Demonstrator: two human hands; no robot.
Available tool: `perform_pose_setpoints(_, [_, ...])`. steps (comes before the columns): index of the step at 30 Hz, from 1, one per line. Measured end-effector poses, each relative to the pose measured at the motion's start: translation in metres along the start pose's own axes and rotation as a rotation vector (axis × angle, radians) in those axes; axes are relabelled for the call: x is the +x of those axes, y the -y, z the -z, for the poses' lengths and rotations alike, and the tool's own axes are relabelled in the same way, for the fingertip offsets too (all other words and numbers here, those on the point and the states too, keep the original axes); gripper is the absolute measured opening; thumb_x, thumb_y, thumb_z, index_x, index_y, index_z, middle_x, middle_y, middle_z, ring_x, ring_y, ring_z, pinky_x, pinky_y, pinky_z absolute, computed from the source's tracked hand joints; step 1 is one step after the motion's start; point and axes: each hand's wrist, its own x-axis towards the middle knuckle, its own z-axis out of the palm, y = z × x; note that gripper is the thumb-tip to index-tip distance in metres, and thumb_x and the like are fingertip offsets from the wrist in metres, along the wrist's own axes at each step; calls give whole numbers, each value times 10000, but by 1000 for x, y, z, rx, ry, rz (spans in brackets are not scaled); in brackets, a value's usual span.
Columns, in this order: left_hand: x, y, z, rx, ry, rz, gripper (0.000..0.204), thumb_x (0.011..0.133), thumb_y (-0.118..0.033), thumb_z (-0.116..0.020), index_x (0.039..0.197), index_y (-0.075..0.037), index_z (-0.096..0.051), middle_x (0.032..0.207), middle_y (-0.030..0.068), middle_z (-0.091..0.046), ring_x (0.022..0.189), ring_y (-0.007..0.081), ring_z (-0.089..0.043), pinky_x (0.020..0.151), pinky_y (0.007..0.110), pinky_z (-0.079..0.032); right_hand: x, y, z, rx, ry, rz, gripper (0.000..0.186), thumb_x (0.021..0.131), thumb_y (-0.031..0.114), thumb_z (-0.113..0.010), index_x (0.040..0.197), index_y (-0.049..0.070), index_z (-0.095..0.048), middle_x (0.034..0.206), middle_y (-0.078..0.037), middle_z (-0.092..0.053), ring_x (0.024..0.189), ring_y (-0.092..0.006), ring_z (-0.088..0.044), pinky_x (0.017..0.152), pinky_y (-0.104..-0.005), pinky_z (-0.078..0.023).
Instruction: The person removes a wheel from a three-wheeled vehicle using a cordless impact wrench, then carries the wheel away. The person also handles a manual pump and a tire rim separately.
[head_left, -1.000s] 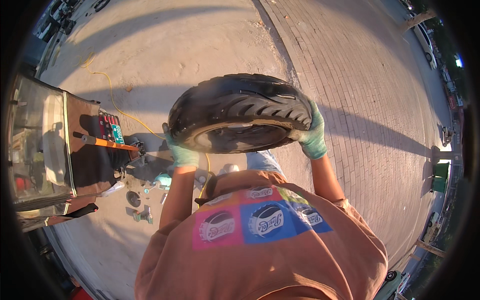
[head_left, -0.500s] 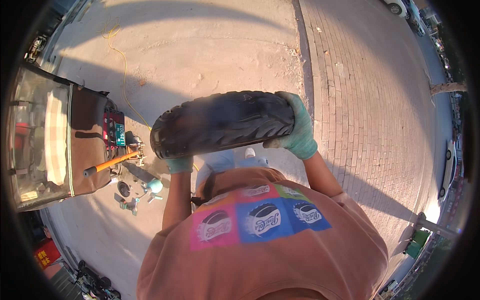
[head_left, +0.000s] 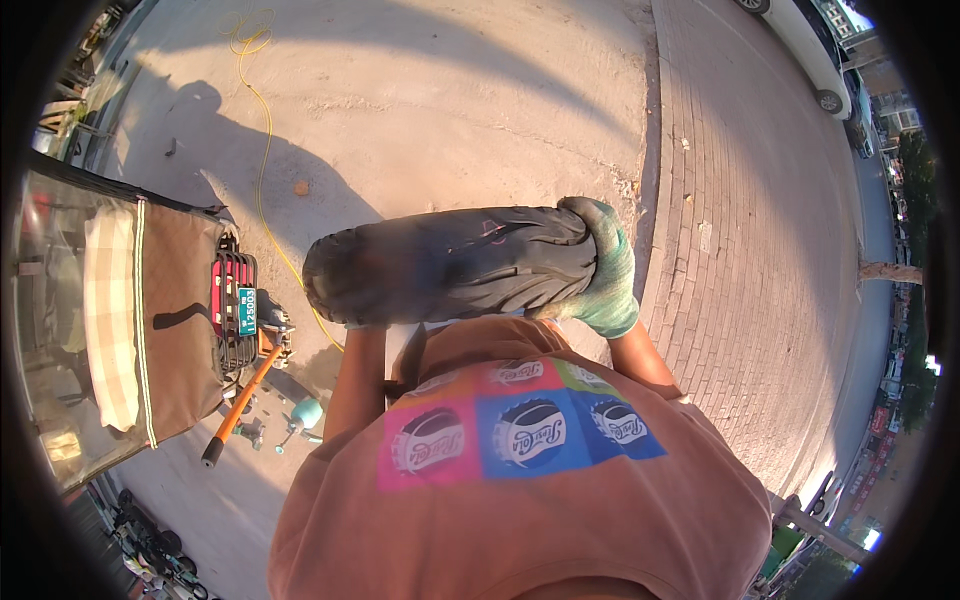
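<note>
In front of my chest, clear of the ground, I hold a black tyre [head_left: 450, 265] with its treaded face towards me. My right hand [head_left: 608, 270], in a green work glove, grips the right end, with the fingers over the top and the thumb below. My left forearm [head_left: 358, 375] reaches up to the tyre's left end. The left hand itself is hidden behind the tyre, supporting that side. A pinkish mark shows on the tread, right of the middle.
To my left stands a covered vehicle [head_left: 180, 310] with a red front and a black rack. An orange-handled tool [head_left: 240, 405] leans beside it. Small tools and a pale green round part [head_left: 306, 412] lie on the ground. A yellow hose [head_left: 265, 170] runs ahead; brick paving [head_left: 715, 300] lies right.
The view has turned and shifted, so the vehicle and tools appear moved. The tyre has tilted closer to level and stays in my hands; the left glove is now out of sight behind it.
</note>
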Motion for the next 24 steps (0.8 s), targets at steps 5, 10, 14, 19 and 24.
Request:
perform_pose_setpoints(5, [103,32,16,23,24,90,556,959,-369,-416,1424,-81,-320,1464,102,-336,1362,244,-285,1151,391,-175,121,-40,-44,-23,87,32,1041,387,489,-908,1214,0,-508,1115,-181,-557,985,-346,-582,844,-395,-481])
perform_pose_setpoints(10, [190,78,41,80,30,236,593,957,-428,-393,1442,-96,-315,1496,99,-311,1385,259,-258,1167,411,-132,255,-96,-115,107,195,70,1001,350,303,-921,1223,33,-512,1119,-173,-561,1011,-355,-572,864,-402,-474])
perform_pose_setpoints(14, [252,118,83,111,5,400,609,954,-449,-387,1450,-102,-313,1510,98,-302,1396,266,-246,1174,419,-115,379,-117,-180,226,304,164,976,363,300,-915,1220,54,-517,1123,-159,-564,1002,-346,-574,868,-409,-474])
perform_pose_setpoints(19, [330,138,143,142,-264,496,581,950,-379,-429,1436,-81,-316,1484,100,-326,1380,253,-269,1161,396,-157,519,-111,-275,280,475,351,1011,367,359,-920,1232,48,-498,1112,-150,-575,1016,-344,-568,874,-411,-471])
perform_pose_setpoints(24, [448,170,205,331,-579,512,558,946,-308,-471,1423,-60,-319,1458,101,-351,1365,240,-291,1147,373,-200,635,-108,-385,290,538,415,957,406,383,-920,1203,52,-508,1087,-140,-581,999,-335,-573,858,-410,-475])
